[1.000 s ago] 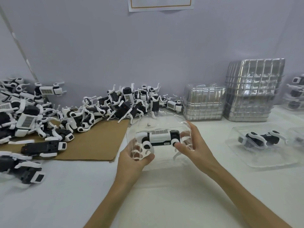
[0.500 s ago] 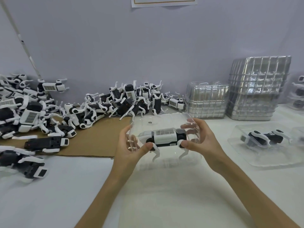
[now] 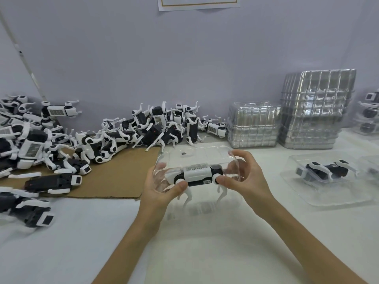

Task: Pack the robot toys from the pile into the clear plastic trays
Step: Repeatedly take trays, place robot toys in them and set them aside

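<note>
Across the foreground, table (image 3: 205, 242): white top that carries everything else.
Pile (image 3: 30, 146): black-and-white robot toys heaped along the left and back edges, legs sticking out at all angles, barcode labels showing on several bodies.
Cardboard (image 3: 114, 177): brown sheet lying flat under the near part of the pile.
Tall stack (image 3: 315, 111): nested clear trays at the back right, against the wall.
Short stack (image 3: 253, 126): more nested trays just to its left, touching the end of the pile.
Packed tray (image 3: 328, 193): on the table to the right, a toy lying on its side in its recess.
Clear tray (image 3: 205, 154): held up off the table between both hands, tilted, a small dark speck on its inner face.
Robot toy (image 3: 196, 175): pressed against the tray's near side; white body with a black end section, round white hip joints, a barcode label on top, two thin white legs hanging below the tray's edge.
Left hand (image 3: 158, 193): fingers wrapped behind the tray, thumb on the toy's left hip joint.
Right hand (image 3: 248, 181): fingers curled over the tray's right edge, thumb on the right hip joint.
</note>
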